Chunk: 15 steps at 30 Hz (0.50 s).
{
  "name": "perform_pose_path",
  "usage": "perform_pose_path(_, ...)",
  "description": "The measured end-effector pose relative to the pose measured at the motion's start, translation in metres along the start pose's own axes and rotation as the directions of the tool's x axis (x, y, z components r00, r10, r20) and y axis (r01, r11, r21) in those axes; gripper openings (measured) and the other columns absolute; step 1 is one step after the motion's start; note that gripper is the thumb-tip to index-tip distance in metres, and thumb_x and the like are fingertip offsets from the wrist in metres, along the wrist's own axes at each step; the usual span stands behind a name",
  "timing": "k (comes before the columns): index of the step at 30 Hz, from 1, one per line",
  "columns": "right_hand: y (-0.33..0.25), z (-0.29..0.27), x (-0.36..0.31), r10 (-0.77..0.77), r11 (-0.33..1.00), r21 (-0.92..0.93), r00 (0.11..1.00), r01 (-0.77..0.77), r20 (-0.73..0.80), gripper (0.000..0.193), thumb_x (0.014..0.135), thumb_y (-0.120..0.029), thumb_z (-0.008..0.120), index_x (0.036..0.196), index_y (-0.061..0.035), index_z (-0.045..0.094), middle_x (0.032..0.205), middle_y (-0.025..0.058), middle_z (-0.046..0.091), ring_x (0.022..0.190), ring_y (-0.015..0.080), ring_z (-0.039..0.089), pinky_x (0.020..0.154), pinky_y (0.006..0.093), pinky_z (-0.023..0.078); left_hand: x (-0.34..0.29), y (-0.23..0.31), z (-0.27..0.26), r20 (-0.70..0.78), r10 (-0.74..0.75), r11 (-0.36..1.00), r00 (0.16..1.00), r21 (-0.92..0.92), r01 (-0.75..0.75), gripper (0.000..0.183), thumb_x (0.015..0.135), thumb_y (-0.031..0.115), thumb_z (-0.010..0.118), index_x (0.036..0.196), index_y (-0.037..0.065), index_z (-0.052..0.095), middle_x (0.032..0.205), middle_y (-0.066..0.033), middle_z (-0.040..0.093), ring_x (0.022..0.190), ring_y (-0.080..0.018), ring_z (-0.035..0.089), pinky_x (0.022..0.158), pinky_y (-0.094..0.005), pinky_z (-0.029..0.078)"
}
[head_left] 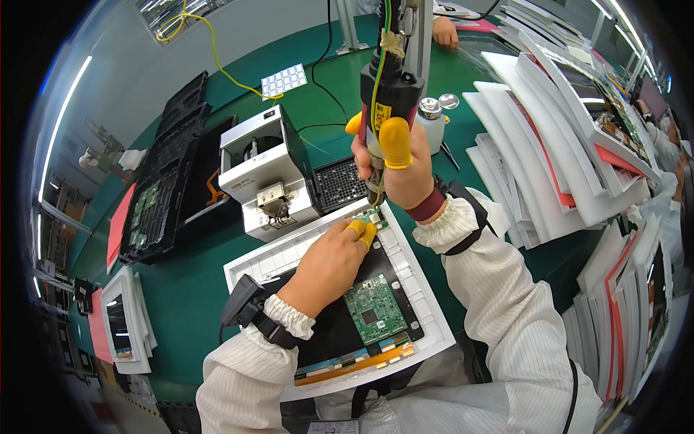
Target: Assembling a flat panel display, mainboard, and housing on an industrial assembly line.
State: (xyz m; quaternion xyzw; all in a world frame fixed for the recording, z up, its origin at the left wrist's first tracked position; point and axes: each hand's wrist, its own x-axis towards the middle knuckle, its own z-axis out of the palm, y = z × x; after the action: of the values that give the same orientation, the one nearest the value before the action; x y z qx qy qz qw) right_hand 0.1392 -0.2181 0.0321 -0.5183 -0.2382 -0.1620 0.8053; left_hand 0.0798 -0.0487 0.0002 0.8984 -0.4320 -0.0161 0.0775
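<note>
green bench [181, 311] | white-framed panel [434, 311] | boxy machine [264, 170] | black tray [181, 181] | capped bottle [434, 132] | tweezers [450, 155]

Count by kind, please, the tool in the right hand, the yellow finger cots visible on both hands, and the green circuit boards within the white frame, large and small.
Power screwdriver: 1
Yellow finger cots: 4
Large green circuit board: 1
Small green circuit board, partly hidden: 1
Total: 7
</note>
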Motion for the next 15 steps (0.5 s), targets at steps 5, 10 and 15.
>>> perform_pose_path(5, 0.0, -0.0038, 0.0007, -0.011, 0.999, -0.048, 0.999, 0.013, 0.049, 0.037, 0.097, -0.036, 0.053, 0.103, 0.0008, 0.055, 0.065, 0.0023, 0.054, 0.051, 0.0068, 0.05, 0.048, 0.0201, 0.041, -0.0009, -0.0004, 0.0002, -0.021, -0.005, 1.0, 1.0, -0.018, 0.005, 0.019, 0.078, 0.004, 0.061, 0.094, -0.002, 0.069, 0.106, -0.0172, 0.061, 0.115, -0.0316, 0.053, 0.097, -0.037, 0.047)
perform_pose_path(10, -0.0012, -0.0041, 0.0004, -0.01, 0.992, -0.122, 0.996, 0.021, 0.091, 0.048, 0.099, -0.045, 0.049, 0.107, 0.002, 0.054, 0.068, 0.0053, 0.055, 0.054, 0.0091, 0.052, 0.051, 0.0211, 0.044, -0.0005, -0.0001, 0.0014, -0.023, -0.007, 1.0, 1.0, -0.011, 0.006, 0.019, 0.078, 0.004, 0.061, 0.094, -0.003, 0.069, 0.106, -0.0175, 0.061, 0.116, -0.0319, 0.053, 0.098, -0.0369, 0.046)
perform_pose_path(15, -0.0005, 0.0016, 0.0002, -0.012, 1.0, -0.011, 1.0, 0.012, 0.024, 0.028, 0.096, -0.029, 0.057, 0.1, -0.0012, 0.055, 0.061, -0.0004, 0.053, 0.048, 0.0046, 0.047, 0.045, 0.0195, 0.037, 0.0003, 0.0007, 0.0003, -0.009, -0.006, 1.0, 1.0, -0.004, 0.006, 0.019, 0.078, 0.004, 0.061, 0.093, -0.003, 0.069, 0.106, -0.0177, 0.061, 0.116, -0.032, 0.053, 0.098, -0.0369, 0.046)
